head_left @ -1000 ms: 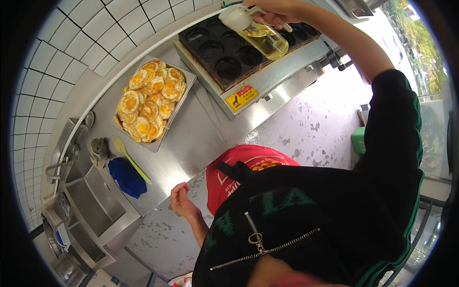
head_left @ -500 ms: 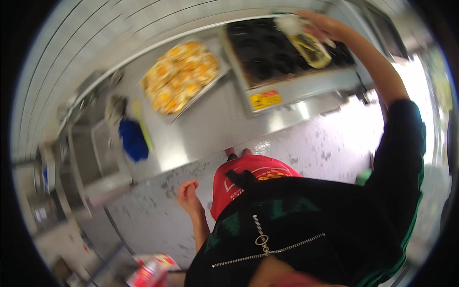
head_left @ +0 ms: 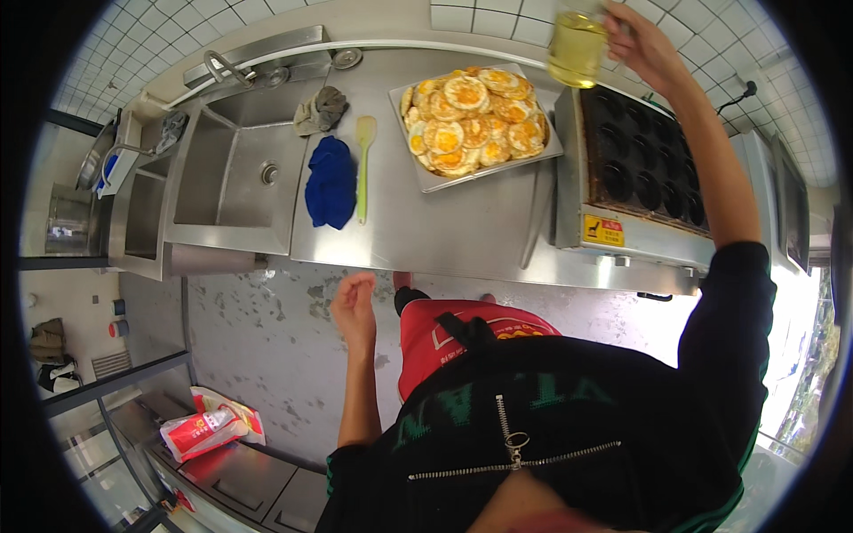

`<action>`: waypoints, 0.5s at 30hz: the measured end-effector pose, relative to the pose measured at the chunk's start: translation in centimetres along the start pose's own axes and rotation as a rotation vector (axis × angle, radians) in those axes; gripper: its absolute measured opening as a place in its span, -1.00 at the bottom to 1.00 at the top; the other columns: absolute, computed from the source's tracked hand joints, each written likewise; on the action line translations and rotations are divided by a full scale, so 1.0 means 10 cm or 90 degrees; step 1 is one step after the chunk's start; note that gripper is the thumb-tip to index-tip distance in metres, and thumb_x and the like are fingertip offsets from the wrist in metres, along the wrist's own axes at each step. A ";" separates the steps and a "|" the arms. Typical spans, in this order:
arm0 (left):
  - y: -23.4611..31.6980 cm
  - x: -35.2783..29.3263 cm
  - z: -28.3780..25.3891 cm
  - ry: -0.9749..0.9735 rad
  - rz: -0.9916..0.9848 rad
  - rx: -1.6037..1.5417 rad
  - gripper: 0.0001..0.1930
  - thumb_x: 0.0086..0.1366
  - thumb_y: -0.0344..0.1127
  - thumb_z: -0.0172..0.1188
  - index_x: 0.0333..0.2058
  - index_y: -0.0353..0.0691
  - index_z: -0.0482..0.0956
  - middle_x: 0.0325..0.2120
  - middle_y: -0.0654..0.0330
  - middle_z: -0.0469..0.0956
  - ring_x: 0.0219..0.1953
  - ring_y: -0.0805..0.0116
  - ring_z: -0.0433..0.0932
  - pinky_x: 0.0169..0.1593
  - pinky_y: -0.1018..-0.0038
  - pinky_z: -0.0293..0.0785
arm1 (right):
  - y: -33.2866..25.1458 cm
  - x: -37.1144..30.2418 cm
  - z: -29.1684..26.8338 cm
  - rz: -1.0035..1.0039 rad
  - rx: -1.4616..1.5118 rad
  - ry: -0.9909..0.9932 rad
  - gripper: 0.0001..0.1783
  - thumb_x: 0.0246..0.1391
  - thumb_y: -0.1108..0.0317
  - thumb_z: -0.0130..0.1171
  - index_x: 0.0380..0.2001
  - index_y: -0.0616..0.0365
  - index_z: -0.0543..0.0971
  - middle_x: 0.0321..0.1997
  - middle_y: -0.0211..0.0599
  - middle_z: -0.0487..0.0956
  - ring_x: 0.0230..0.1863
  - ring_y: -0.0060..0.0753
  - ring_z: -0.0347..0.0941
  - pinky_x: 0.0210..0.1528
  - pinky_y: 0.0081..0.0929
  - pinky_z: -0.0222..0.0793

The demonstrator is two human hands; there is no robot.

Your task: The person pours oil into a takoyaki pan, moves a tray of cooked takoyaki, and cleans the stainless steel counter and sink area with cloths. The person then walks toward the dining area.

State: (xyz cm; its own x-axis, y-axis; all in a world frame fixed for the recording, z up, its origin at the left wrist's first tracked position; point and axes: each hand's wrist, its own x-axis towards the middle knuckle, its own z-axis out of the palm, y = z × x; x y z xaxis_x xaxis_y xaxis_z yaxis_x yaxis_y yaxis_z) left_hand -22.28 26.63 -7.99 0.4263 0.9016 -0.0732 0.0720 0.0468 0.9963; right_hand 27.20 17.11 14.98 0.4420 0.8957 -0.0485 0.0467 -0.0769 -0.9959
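Right hand (head_left: 624,40): closed round the handle of 1 clear jug (head_left: 576,55), near the griddle's (head_left: 649,238) back left corner.
Left hand (head_left: 354,309): half open, nothing seen in it, well left of the griddle.
Jug handling: keep upright, grip firm; spill judged possible.
Jug contents: yellow liquid.
Tray (head_left: 553,146), left of griddle: heaped fried eggs (head_left: 475,129).

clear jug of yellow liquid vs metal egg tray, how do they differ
The clear jug of yellow liquid is held up by the right hand; the silvery rectangular metal tray rests on the steel counter. The jug is see-through and smaller; the tray, opaque and larger. Both are containers.
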 end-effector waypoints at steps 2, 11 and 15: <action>-0.03 0.54 -0.19 0.017 0.004 0.063 -0.90 0.18 -0.51 0.03 -0.33 -0.30 0.50 -0.42 0.24 0.50 -0.33 0.50 0.45 -0.18 0.59 0.35 | 0.20 0.73 0.53 -0.042 0.054 -0.043 -0.63 0.14 0.03 -0.12 -0.53 0.08 0.42 -0.58 -0.40 0.41 -0.52 -0.48 0.34 -0.42 -0.51 0.29; -0.54 3.02 -0.83 -0.081 0.147 0.572 -0.09 -0.16 -0.21 0.38 0.19 -0.06 0.08 0.11 -0.18 0.10 0.13 -0.16 0.07 0.13 0.08 0.08 | 1.57 3.62 2.76 0.104 0.199 0.115 -0.67 0.13 0.11 -0.08 -0.62 0.05 0.36 -0.55 -0.43 0.42 -0.41 -0.56 0.26 -0.21 -0.59 0.21; -0.85 3.65 -0.89 -0.170 0.124 0.554 -0.06 -0.14 -0.23 0.37 0.21 -0.12 0.00 0.09 -0.17 0.14 0.11 -0.13 0.12 0.12 0.13 0.11 | 2.22 4.31 3.16 0.163 0.198 0.270 -0.76 0.01 0.22 0.01 -0.65 0.06 0.43 -0.40 -0.27 0.53 -0.24 -0.42 0.33 -0.11 -0.49 0.22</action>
State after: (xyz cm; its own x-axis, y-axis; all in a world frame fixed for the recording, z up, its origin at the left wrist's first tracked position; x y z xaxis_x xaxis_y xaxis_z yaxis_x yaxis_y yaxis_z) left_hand -15.35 62.97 -18.77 0.6880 0.7254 -0.0235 0.5818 -0.5318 0.6153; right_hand 18.99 67.84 -11.62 0.7276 0.6069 -0.3198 -0.3458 -0.0781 -0.9351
